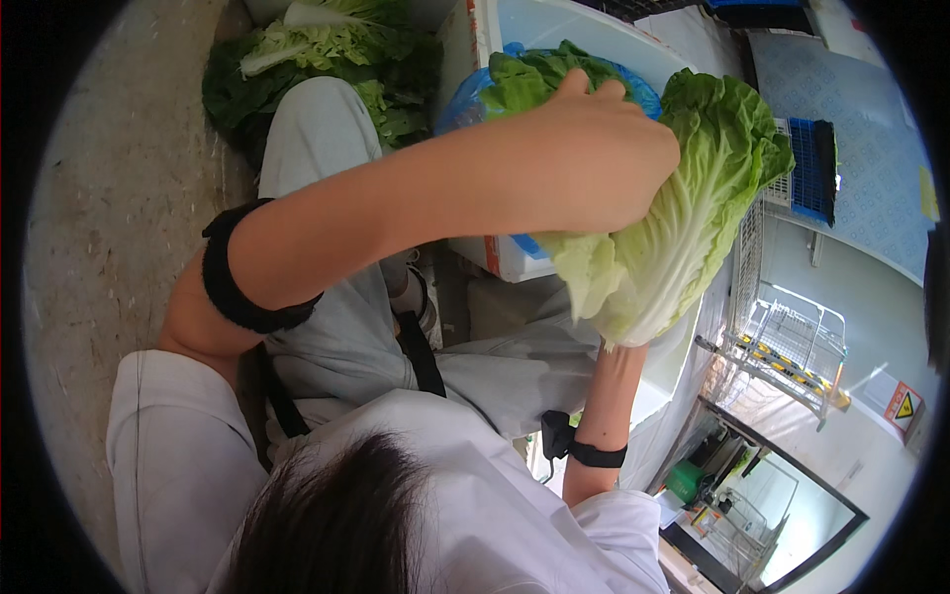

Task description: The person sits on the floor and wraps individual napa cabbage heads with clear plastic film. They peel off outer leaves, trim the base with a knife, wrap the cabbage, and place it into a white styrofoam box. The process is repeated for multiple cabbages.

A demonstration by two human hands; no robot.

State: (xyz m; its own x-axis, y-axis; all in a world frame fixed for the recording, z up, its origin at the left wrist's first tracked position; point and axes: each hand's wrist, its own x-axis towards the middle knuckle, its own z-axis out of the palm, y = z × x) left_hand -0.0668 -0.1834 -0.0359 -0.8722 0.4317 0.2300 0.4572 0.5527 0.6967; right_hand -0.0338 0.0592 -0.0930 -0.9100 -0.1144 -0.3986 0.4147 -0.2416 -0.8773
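Observation:
A napa cabbage (693,218) with a white base and green outer leaves is held up in front of me, its leafy end pointing away. My left hand (609,158) reaches across from the left, its fingers curled in against the cabbage's side; most fingertips are hidden. Loose-edged pale leaves (584,272) hang below that hand. My right forearm (620,381) runs up to the cabbage's base, where the right hand is hidden behind it and bears it from beneath. Just beyond my left hand, dark green leaves (524,74) lie in a blue plastic bag (465,104).
The bag sits in a white foam box (524,18). Leafy greens (327,54) are heaped beyond my left knee (322,119). A worn wall or board (119,198) runs along the left. A wire trolley (802,346), a blue crate (813,168) and a framed opening (762,505) are at the right.

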